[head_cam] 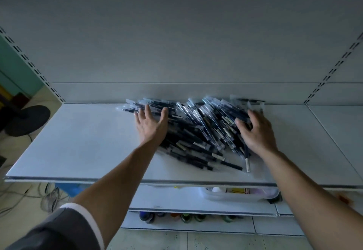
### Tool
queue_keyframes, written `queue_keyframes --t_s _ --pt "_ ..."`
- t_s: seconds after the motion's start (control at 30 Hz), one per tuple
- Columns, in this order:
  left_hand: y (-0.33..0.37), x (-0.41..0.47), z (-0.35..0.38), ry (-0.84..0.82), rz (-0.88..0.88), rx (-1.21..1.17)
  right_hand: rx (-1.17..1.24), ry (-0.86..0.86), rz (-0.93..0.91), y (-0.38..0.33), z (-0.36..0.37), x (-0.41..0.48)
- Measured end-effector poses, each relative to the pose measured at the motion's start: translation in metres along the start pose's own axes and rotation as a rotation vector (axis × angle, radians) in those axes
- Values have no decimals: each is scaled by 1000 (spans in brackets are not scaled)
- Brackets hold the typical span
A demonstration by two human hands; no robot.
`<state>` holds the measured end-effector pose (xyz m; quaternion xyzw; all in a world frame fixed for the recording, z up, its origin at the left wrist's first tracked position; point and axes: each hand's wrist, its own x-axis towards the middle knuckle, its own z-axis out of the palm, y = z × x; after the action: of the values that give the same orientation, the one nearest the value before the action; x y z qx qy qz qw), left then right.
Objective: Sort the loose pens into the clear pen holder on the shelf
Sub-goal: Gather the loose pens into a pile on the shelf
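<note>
1. Grip: the left hand (pixel 151 127) lies flat on the left edge of the pen pile (pixel 198 132), fingers straight and spread, enclosing nothing. The right hand (pixel 257 132) rests on the pile's right side with its fingers loosely curved over the pens. No pen is seen pinched.
2. Location: the pen pile lies loose on the white shelf (pixel 78 141), toward the back panel, between the two hands.
3. Handling: the pens are judged light, stiff and smooth-barrelled. They lie crossed and stacked, so they are likely to roll and slide. Take one pen at mid-barrel, or align several and lift them as a bundle.
4. Holder: a clear shape (pixel 253 103) just behind the right fingertips may be the pen holder. This cannot be confirmed.
5. Obstructions: crossed pens trap those beneath them. The frontmost pens lie near the shelf's front edge, so roll-off is a risk.
6. Surroundings: a clear bin (pixel 235 195) sits on the lower shelf, and a black round base (pixel 27 120) stands on the floor at left.
</note>
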<state>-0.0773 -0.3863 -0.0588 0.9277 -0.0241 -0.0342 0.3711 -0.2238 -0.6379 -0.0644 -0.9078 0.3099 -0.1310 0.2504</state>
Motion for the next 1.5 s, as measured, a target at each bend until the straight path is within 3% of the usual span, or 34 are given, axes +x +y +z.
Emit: queue_keyframes --t_s 0.27,0.37,0.43,0.53,0.6,0.67,0.8,1.07,1.2,1.37,1.5 --pt "23 -18 28 72 -5 -103 -22 -1 -20 -1 -5 -11" --pt "20 -18 28 116 14 -146 -43 103 -177 -14 -12 -32" --pt "17 -19 23 133 49 -187 -49 80 -325 -25 -6 -57" --pt "10 -35 17 133 395 -169 -218 -40 -532 -35 13 -84" --pt "3 -49 19 37 698 -30 -255 -80 -536 -36 20 -78" --pt "0 -59 26 -62 820 175 -262 -72 -511 -35 20 -61" --pt "9 -62 34 -29 739 303 -312 -96 -523 -31 21 -38" --pt "37 -49 53 49 539 332 -88 -10 -530 -41 8 -61" --pt "41 -45 56 77 517 296 -233 -27 -632 -37 13 -99" --pt "37 -44 47 71 571 214 -376 -57 -659 -30 12 -73" --pt "23 -55 39 23 761 283 -453 -82 -672 -23 10 -39"
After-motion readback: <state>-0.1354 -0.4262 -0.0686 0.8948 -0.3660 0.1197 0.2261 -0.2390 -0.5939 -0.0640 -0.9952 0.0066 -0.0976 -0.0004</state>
